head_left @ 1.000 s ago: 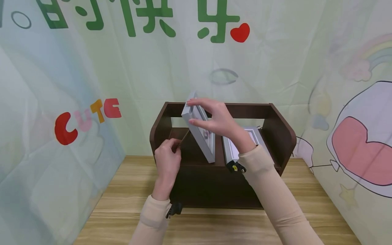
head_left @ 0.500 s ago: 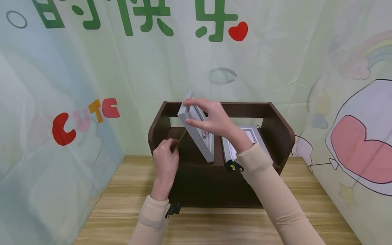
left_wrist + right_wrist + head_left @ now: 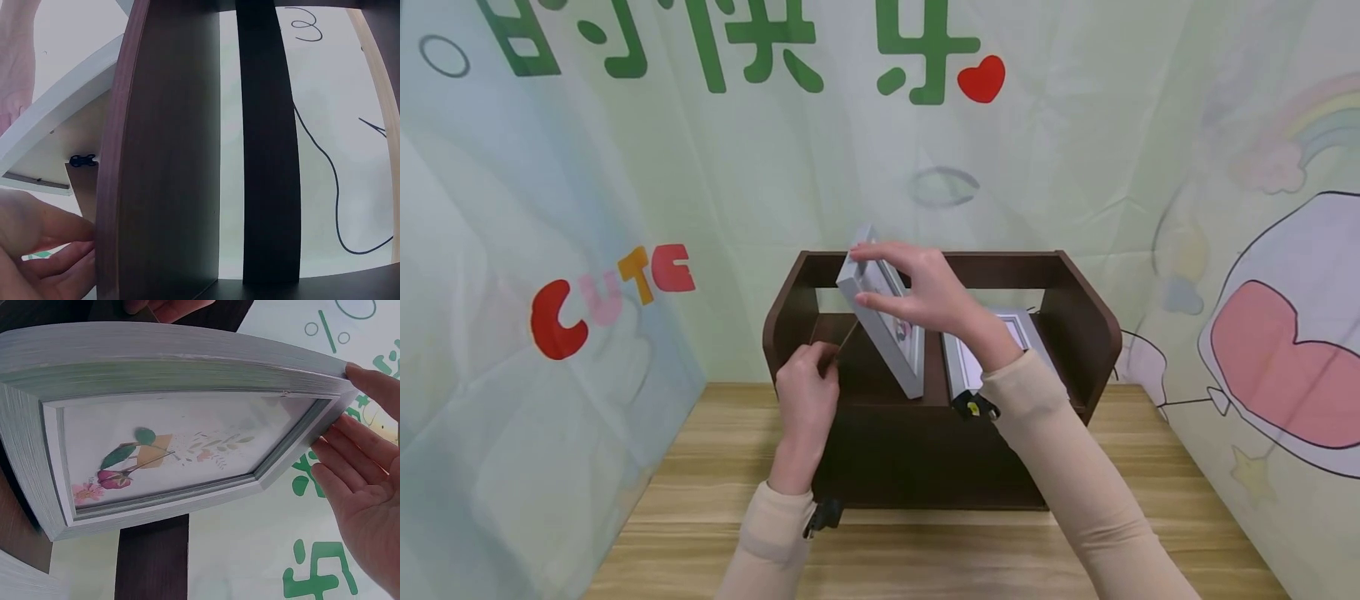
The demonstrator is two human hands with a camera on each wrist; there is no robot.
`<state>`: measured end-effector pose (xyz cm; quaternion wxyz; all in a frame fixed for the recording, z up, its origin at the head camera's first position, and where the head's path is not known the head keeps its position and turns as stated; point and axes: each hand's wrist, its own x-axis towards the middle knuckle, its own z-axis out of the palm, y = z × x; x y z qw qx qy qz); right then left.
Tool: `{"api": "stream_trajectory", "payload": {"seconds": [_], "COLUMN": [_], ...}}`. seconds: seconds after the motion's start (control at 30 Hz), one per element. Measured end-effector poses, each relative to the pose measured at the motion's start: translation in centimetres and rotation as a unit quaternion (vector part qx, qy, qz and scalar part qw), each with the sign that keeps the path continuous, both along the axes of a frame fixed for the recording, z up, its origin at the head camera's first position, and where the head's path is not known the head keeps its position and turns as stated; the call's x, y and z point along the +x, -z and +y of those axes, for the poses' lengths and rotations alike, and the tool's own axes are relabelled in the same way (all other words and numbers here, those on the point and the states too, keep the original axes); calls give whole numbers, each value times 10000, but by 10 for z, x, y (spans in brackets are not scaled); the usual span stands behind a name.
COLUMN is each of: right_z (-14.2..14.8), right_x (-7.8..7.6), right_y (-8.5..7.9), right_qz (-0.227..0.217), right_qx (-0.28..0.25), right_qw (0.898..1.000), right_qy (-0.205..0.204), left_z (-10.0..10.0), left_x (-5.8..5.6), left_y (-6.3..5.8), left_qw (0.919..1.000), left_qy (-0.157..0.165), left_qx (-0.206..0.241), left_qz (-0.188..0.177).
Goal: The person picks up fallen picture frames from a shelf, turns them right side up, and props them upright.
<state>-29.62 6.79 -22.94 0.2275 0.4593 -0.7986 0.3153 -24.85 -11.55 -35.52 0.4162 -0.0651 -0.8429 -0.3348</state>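
Observation:
A grey-white picture frame (image 3: 882, 337) leans to the left with its lower end on the dark brown shelf (image 3: 925, 458). My right hand (image 3: 925, 287) grips its upper end, thumb on one side and fingers on the other. Behind the glass of the picture frame (image 3: 187, 356), a pressed rose (image 3: 115, 478) shows in the right wrist view. My left hand (image 3: 805, 383) pinches the thin brown support leg (image 3: 848, 336) at the frame's back. In the left wrist view a black hinge (image 3: 82, 160) joins that leg to the backing, and the shelf's side panel partly hides the fingertips.
A second picture frame (image 3: 957, 358) lies tilted back on the shelf's right half, partly behind my right forearm. Raised side panels (image 3: 1086, 346) and a back rail (image 3: 1000, 271) bound the shelf. It stands on a wood-grain table (image 3: 700, 467) before a printed cloth backdrop (image 3: 760, 183).

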Motion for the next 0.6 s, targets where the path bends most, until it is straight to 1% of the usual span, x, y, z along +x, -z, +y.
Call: {"api": "stream_trajectory", "payload": {"seconds": [0.07, 0.17, 0.23, 0.3, 0.37, 0.43, 0.53, 0.6], "right_z": [1, 4, 6, 9, 11, 13, 16, 18], "right_x": [0, -2, -6, -10, -15, -19, -23, -26], "right_y": [0, 1, 3, 6, 8, 10, 12, 14], "right_qz": [-85, -343, -582, -806, -992, -1158, -1400, -1575], "right_qx": [-70, -321, -576, -781, -880, -870, -737, -656], "right_qw": [9999, 9988, 9966, 9937, 9911, 9887, 9843, 9802], "right_qy": [-52, -124, -126, -46, 125, 379, 789, 1004], "left_z": [0, 1, 3, 5, 7, 9, 14, 17], "left_x": [0, 1, 2, 5, 8, 11, 15, 18], "left_y": [0, -2, -3, -5, -8, -12, -19, -23], "left_qw": [10000, 10000, 10000, 9998, 9991, 9980, 9961, 9947], "left_qy": [2, -13, -5, -1, 45, 137, 310, 444], "left_qx": [-24, -54, -26, 65, 226, 419, 690, 847], "left_qz": [-26, -5, 68, 199, 343, 448, 450, 367]}}
